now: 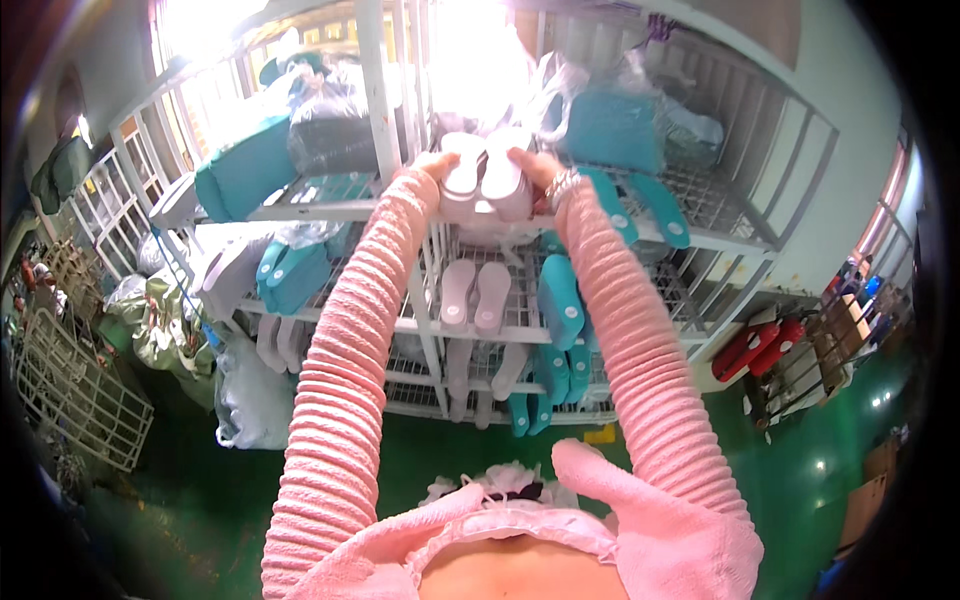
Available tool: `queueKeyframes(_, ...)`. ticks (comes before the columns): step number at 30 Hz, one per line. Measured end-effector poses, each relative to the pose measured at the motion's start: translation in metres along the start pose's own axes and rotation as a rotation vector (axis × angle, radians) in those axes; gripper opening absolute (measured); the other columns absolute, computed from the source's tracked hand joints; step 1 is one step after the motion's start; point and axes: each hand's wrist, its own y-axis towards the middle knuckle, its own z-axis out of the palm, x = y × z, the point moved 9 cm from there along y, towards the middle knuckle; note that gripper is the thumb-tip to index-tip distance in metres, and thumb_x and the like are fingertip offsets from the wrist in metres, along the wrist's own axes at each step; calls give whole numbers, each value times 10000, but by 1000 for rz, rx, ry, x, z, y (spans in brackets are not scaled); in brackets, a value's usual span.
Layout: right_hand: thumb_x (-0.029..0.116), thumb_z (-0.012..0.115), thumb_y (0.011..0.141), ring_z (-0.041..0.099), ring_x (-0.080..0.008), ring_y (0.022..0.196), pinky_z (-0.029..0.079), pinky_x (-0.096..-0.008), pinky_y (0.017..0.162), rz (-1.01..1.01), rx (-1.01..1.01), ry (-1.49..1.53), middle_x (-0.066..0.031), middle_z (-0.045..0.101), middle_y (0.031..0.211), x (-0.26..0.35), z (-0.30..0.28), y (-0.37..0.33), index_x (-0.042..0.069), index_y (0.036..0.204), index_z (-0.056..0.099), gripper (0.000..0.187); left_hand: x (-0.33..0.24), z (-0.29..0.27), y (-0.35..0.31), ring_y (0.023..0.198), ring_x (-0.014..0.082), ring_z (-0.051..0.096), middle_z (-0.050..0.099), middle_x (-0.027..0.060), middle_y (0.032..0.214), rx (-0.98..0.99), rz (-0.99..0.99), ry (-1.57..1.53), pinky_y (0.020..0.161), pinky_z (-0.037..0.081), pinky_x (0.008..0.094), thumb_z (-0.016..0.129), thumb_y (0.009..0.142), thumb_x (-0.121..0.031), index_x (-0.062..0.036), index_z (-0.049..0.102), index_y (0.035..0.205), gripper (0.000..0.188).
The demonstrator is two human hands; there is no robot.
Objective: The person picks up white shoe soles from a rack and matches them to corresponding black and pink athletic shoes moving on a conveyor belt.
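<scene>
Both my arms, in ribbed pink sleeves, reach forward to the upper shelf of a white metal rack. My left hand (435, 166) is closed against the left side of a pair of whitish shoe soles (502, 178), which look stacked. On the right side of that pair, my right hand (541, 168) grips too, with a bracelet at the wrist. Glare from behind washes out the far ends of the soles. Teal soles (660, 210) lie just right of my right hand. One shelf down rests a pair of pale pink soles (475, 296).
Wire shelves of the rack (740, 240) also carry teal soles (562, 300) and a plastic-wrapped stack (333, 135). A clear plastic bag (250, 390) sits low at the left. Red cylinders (760, 350) stand at the right, above a green floor (790, 470).
</scene>
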Motion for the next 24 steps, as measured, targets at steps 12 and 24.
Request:
queueKeyframes(12, 474, 358, 844, 561, -190, 596, 408, -314, 537, -562, -664, -467, -114, 567, 622, 65, -75, -133, -54, 888, 575, 572, 69, -35, -245, 1076, 298, 434, 467, 157, 1146, -153, 1134, 471, 922, 316, 342, 464, 779, -22, -8, 504, 1040, 265)
queueKeyframes(24, 240, 444, 839, 490, -94, 593, 404, -228, 527, -119, 669, 633, -20, 519, 665, 59, 408, -181, 18, 1080, 472, 329, 280, -508, -483, 787, 153, 527, 540, 65, 912, -1313, 404, -319, 689, 431, 279, 433, 842, -287, -72, 472, 1048, 301)
